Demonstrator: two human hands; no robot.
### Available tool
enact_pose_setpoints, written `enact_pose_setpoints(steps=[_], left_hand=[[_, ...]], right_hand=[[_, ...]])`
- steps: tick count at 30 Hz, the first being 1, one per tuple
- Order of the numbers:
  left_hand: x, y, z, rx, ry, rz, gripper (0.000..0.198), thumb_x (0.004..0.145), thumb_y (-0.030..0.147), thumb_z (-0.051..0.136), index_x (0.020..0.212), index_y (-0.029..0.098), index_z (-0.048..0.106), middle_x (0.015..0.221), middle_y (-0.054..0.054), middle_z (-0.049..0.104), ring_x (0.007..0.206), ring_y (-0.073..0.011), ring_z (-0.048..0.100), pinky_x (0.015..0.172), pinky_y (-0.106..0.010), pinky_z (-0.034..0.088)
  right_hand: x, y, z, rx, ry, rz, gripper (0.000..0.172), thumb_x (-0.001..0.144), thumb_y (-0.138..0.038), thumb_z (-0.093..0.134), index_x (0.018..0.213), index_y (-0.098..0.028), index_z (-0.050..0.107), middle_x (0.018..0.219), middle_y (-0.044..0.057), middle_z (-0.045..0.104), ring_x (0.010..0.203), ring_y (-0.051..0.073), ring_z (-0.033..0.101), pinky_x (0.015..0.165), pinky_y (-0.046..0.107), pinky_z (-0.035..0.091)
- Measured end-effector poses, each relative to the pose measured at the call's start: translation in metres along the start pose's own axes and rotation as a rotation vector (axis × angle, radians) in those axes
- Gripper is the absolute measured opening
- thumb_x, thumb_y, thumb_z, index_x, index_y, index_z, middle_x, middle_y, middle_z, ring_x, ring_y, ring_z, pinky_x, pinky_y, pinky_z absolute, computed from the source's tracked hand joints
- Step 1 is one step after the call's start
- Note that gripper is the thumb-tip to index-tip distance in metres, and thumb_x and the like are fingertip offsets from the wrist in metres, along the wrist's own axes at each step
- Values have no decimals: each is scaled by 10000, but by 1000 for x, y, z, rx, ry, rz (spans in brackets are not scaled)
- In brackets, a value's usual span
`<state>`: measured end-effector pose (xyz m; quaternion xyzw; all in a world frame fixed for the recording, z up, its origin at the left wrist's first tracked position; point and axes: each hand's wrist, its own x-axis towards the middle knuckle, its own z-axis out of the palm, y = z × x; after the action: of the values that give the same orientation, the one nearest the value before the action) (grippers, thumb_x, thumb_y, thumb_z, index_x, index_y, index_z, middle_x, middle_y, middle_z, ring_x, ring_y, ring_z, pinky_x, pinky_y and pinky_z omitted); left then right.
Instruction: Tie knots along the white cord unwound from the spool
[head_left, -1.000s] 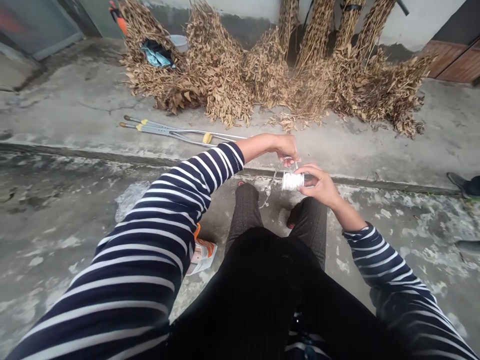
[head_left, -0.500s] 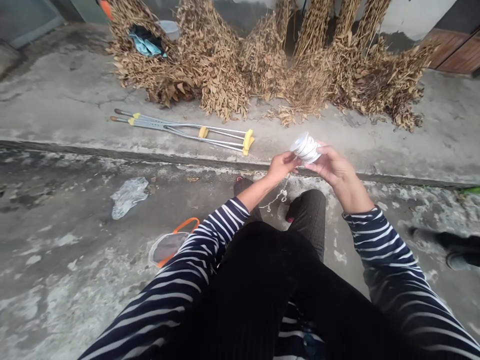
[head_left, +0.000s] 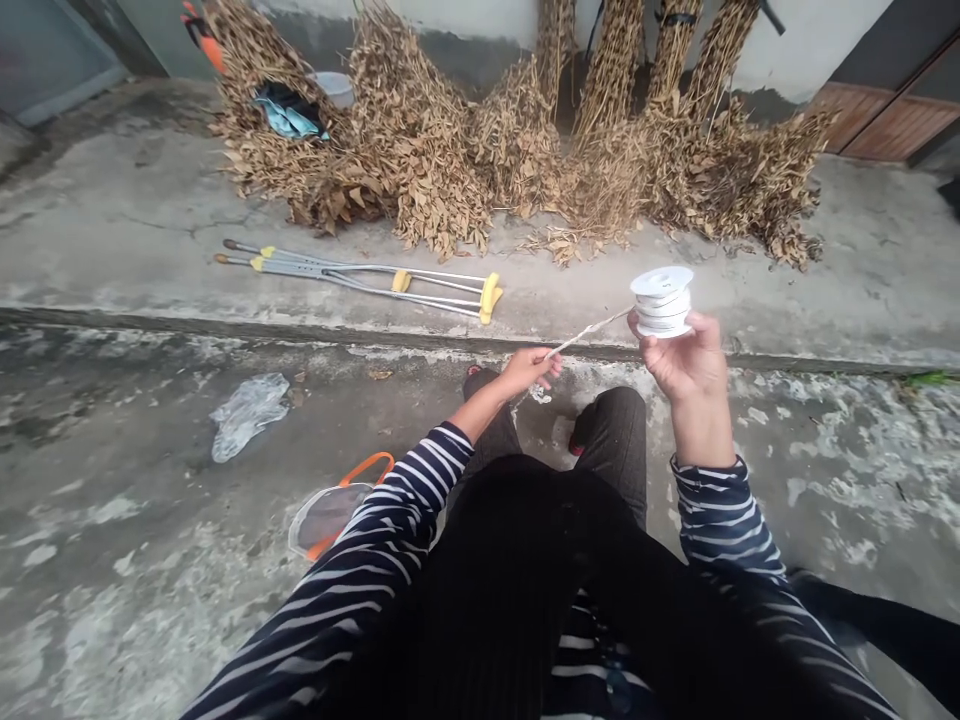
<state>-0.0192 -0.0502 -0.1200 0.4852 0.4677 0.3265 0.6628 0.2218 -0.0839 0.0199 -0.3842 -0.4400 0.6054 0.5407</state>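
Observation:
My right hand (head_left: pixel 684 362) is raised in front of me, fingers wrapped round a white spool of string (head_left: pixel 662 300) held upright. A taut length of white string (head_left: pixel 592 330) runs from the spool down and left to my left hand (head_left: pixel 531 368), which pinches it above my knees. A short loose end dangles below that hand. Both arms wear navy and white striped sleeves, and my legs in black trousers stretch out on the concrete.
A pair of metal crutches with yellow pads (head_left: pixel 375 279) lies on the raised concrete step. Bundles of dry brown leaves (head_left: pixel 525 150) lean against the back wall. A clear plastic bag (head_left: pixel 247 412) and an orange-rimmed container (head_left: pixel 334 505) lie at my left.
My right hand lifted the spool up and to the right, and my left hand drew away down-left, pulling out a stretch of string between them.

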Motion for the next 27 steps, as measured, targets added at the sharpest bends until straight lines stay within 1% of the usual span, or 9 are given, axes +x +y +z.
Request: enact_pose_setpoints(steps=[2, 4, 6, 8, 11, 14, 18, 22, 27], left_hand=[[-7, -13, -7, 159, 29, -48, 73, 843, 136, 731, 913, 120, 718, 942, -102, 753, 860, -177, 723, 743, -275, 604], [-12, -15, -10, 328, 145, -16, 161, 817, 101, 733, 974, 137, 740, 1139, -134, 753, 1084, -233, 710, 937, -337, 586], [-15, -4, -4, 393, 214, 111, 353, 817, 97, 723, 1163, 165, 730, 1356, -132, 689, 1265, -260, 639, 1074, -367, 522], [-15, 15, 12, 319, 182, 274, 517, 844, 144, 709, 1356, 186, 650, 1458, -126, 630, 1306, -263, 615, 1046, -368, 543], [-11, 43, 42, 61, 82, 421, 537, 849, 220, 719, 1374, 146, 628, 1323, -148, 702, 1165, -257, 688, 822, -313, 609], [-10, 57, 59, -54, 64, 447, 310, 856, 239, 706, 1131, 97, 723, 970, -111, 774, 835, -188, 721, 707, -275, 587], [-18, 63, 43, 11, -1, 393, 139, 868, 222, 679, 904, 99, 732, 713, -33, 717, 617, -109, 641, 632, -226, 528], [-23, 79, 14, 98, -123, 326, 182, 873, 259, 683, 772, 108, 686, 632, -13, 673, 540, -89, 595, 557, -201, 446], [-31, 92, 11, -166, -352, 274, 255, 850, 340, 699, 734, 117, 663, 730, -72, 714, 699, -165, 700, 740, -292, 529]], right_hand=[[0, -7, -1, 61, 18, 2, 466, 760, -457, 696, 1183, -274, 634, 1151, 61, 728, 1023, 241, 698, 622, 307, 634], [0, -8, 0, 130, 19, 24, 487, 732, -413, 729, 1192, -280, 635, 1123, 42, 737, 987, 218, 707, 613, 274, 634], [1, -2, 5, 213, 32, 70, 509, 707, -360, 758, 1196, -291, 634, 1071, 16, 748, 950, 189, 715, 632, 243, 639], [2, 8, 12, 294, 67, 130, 530, 678, -309, 780, 1189, -294, 637, 1010, -4, 757, 901, 168, 723, 649, 223, 645], [2, 20, 21, 346, 107, 213, 522, 652, -271, 793, 1155, -281, 651, 949, -11, 763, 817, 156, 724, 655, 232, 660], [0, 23, 22, 353, 107, 225, 498, 662, -257, 790, 1141, -282, 657, 938, -12, 764, 786, 149, 725, 659, 235, 670], [-7, 22, 13, 375, 74, 248, 474, 674, -278, 796, 1127, -280, 657, 943, -11, 777, 806, 150, 745, 625, 206, 657], [-13, 24, 14, 429, 28, 284, 530, 648, -274, 817, 1152, -272, 652, 940, -12, 782, 832, 157, 755, 594, 186, 645], [-11, 23, 23, 466, -41, 249, 536, 695, -291, 785, 1208, -286, 632, 1021, -11, 779, 902, 163, 756, 611, 188, 647]])
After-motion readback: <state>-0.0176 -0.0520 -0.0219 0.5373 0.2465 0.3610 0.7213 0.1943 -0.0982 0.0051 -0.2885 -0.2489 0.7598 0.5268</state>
